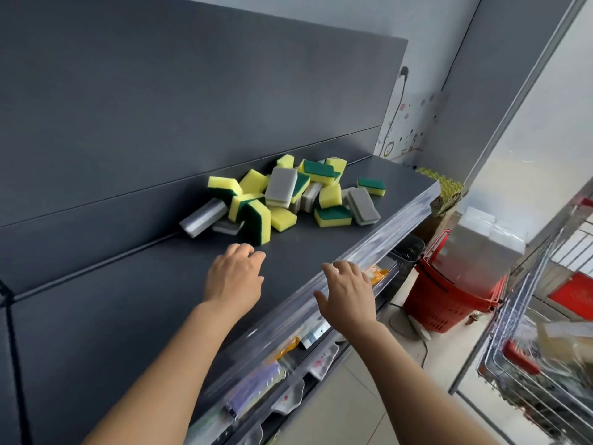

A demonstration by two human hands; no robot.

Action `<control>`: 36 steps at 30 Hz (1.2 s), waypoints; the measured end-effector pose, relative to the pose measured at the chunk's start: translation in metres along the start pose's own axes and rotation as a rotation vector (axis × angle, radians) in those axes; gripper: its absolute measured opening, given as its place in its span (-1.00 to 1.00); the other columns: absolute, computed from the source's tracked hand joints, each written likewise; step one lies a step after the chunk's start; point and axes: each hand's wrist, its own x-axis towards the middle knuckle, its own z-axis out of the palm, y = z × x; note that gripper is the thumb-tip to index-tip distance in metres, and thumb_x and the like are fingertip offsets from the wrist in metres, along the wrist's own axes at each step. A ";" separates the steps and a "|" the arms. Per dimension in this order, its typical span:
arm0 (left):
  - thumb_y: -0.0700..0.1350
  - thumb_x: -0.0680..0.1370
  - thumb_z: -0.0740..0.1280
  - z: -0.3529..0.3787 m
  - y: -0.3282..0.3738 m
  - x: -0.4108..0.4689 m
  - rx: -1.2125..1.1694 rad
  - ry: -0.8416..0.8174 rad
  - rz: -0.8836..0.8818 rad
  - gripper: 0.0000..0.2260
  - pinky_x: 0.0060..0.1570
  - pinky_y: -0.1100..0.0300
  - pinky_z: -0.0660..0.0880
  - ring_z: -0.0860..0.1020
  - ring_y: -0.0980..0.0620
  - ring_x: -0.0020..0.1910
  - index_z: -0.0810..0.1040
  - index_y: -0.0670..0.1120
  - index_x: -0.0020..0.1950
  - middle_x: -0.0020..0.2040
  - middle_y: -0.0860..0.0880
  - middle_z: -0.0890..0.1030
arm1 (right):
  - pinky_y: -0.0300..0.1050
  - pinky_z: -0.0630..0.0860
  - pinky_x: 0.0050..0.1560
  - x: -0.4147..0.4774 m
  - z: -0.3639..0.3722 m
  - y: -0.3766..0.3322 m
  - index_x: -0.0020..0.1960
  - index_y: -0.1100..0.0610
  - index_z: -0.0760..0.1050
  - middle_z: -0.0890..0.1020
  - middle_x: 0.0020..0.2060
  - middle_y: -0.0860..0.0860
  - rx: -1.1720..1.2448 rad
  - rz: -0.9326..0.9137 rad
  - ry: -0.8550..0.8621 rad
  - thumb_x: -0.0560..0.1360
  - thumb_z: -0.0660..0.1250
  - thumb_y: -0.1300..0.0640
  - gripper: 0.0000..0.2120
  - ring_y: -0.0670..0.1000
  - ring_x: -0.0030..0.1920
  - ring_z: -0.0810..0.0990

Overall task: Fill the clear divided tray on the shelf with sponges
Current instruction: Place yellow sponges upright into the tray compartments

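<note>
A dark grey metal shelf (321,245) is viewed from above, running from near left to far right. At the left, the bare left hand (234,277) is held palm-down over the shelf surface, fingers curled loosely, nothing gripped. Just beyond it, far and slightly right, a loose pile of yellow-and-green and grey rectangular foam sponges (282,197) is heaped against the grey back panel (160,123). The pile's long axis is laid along the shelf, parallel to the back panel. The nearest piece, an upright yellow-and-green sponge (256,224), is stood just past the left fingertips, apart from them. To the right, the bare right hand (348,292) is spread open over the clear plastic front lip (404,220) of the shelf, empty; contact with the lip cannot be told. The left hand is judged nearer to the pile, so a forward reach by it is favoured. No clear divided tray is seen on the shelf; a blurred clear stack (481,239) above red plastic baskets (449,300) at the far right cannot be identified.
</note>
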 end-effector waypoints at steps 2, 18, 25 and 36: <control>-0.02 0.56 0.28 0.006 -0.003 0.026 -0.017 -0.007 -0.019 -0.60 0.16 0.13 0.38 0.35 -0.01 0.29 0.35 -0.02 0.39 0.29 0.00 0.43 | 0.00 0.24 0.31 0.028 0.004 0.009 0.39 0.05 0.30 0.41 0.31 0.04 0.002 0.007 0.003 0.52 0.27 -0.10 -0.51 0.09 0.38 0.28; 0.09 0.47 0.39 0.058 -0.002 0.131 -0.183 0.080 -0.436 -0.47 -0.18 0.04 0.50 0.48 -0.14 0.00 0.32 -0.06 0.34 0.17 -0.13 0.33 | -0.01 0.35 0.24 0.182 0.034 0.066 0.47 0.09 0.17 0.30 0.38 0.15 0.304 0.115 0.056 0.51 0.28 -0.11 -0.38 0.16 0.34 0.34; -0.09 0.52 0.34 0.063 0.014 0.143 -0.173 0.175 -0.571 -0.76 -0.37 0.12 0.31 0.53 -0.13 -0.11 0.38 -0.11 0.11 0.13 -0.12 0.44 | 0.06 0.36 0.21 0.231 0.044 0.083 0.52 0.08 0.03 0.37 0.28 0.16 0.565 0.242 -0.002 0.52 0.23 -0.19 -0.29 0.19 0.30 0.37; -0.10 0.54 0.31 0.060 0.044 0.135 -0.176 0.235 -0.670 -0.79 -0.30 0.15 0.33 0.52 -0.07 -0.07 0.39 -0.04 0.14 0.12 -0.02 0.46 | -0.04 0.37 -0.09 0.259 0.045 0.090 0.35 0.08 0.30 0.50 0.17 0.10 0.769 0.275 0.062 0.50 0.26 0.04 -0.56 0.17 0.11 0.50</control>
